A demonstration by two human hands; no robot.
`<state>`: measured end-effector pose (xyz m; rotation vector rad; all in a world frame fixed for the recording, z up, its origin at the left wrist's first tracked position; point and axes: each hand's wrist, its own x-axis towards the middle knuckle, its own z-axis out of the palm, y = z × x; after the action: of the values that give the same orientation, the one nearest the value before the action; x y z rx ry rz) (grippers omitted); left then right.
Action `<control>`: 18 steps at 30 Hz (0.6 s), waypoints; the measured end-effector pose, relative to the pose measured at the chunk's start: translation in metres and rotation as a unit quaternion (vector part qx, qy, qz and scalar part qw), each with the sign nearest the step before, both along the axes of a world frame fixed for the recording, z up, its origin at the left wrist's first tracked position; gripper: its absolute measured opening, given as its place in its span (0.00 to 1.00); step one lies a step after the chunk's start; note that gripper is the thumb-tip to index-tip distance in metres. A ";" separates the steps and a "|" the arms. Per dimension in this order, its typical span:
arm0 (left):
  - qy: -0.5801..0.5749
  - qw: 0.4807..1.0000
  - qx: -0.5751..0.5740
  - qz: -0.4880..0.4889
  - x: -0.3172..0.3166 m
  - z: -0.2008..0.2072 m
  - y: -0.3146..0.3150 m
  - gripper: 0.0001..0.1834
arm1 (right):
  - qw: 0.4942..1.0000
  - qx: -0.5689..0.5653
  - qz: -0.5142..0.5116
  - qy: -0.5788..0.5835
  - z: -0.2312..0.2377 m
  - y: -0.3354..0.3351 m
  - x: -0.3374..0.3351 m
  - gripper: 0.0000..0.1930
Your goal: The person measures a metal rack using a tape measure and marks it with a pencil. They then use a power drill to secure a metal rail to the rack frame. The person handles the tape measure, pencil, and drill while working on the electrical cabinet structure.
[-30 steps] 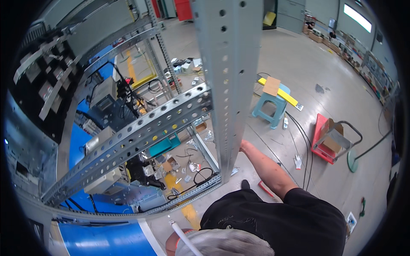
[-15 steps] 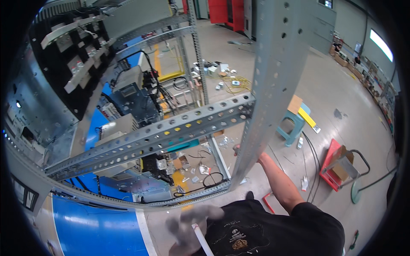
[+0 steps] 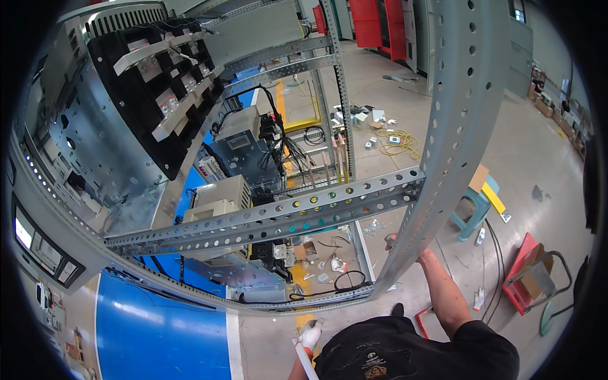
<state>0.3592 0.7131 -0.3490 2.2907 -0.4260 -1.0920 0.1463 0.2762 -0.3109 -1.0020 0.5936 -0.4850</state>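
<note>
Workshop, electrical-assembly sort. Up front, a tall steel frame (image 3: 484, 60) with perforated rails; beyond its crossbar, grey electrical units (image 3: 244, 123) and tangled black wires (image 3: 270, 136). Hard grey floor (image 3: 418, 114) with a yellow line (image 3: 298, 273) and a wide blue strip (image 3: 161, 323). Lying about on it: small loose parts (image 3: 379, 115), yellow cable (image 3: 405, 144), white glove (image 3: 479, 297). Off to the right, a light-blue stool (image 3: 472, 218) and red cart (image 3: 514, 292) with a cardboard box (image 3: 536, 269). Big red cabinet (image 3: 367, 28) at the back.
</note>
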 end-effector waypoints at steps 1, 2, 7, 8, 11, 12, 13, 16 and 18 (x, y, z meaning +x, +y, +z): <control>0.012 1.000 0.017 0.009 -0.001 -0.024 0.010 0.36 | 1.000 0.001 0.001 0.000 0.000 0.001 0.001 0.24; 0.025 0.999 0.034 0.014 -0.004 -0.032 0.015 0.36 | 1.000 0.002 -0.001 0.001 -0.003 0.001 -0.001 0.25; 0.062 0.994 0.092 -0.010 -0.013 -0.063 0.032 0.38 | 1.000 0.006 -0.025 0.002 -0.017 0.001 -0.010 0.25; 0.038 0.996 0.085 -0.008 -0.016 -0.067 0.037 0.33 | 1.000 0.008 -0.022 0.001 -0.018 0.002 -0.008 0.26; 0.011 0.994 0.104 -0.024 -0.017 -0.098 0.050 0.34 | 1.000 -0.008 0.004 -0.025 0.001 0.001 0.002 0.24; 0.039 0.993 0.111 -0.026 -0.019 -0.108 0.056 0.35 | 0.998 -0.014 0.011 -0.053 0.002 0.000 0.002 0.23; 0.032 0.990 0.123 -0.058 -0.016 -0.118 0.058 0.35 | 0.996 -0.021 0.017 -0.080 0.004 -0.004 0.003 0.21; -0.061 0.967 0.182 -0.170 -0.017 -0.175 0.088 0.43 | 0.998 0.026 -0.009 -0.064 0.028 0.012 0.001 0.19; -0.073 0.960 0.177 -0.204 -0.010 -0.192 0.109 0.44 | 1.000 -0.017 -0.022 0.013 0.035 0.021 -0.001 0.20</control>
<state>0.3487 0.8223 -0.5408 2.6841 -0.8516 -1.2823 0.1450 0.2973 -0.2764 -1.0313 0.6334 -0.5225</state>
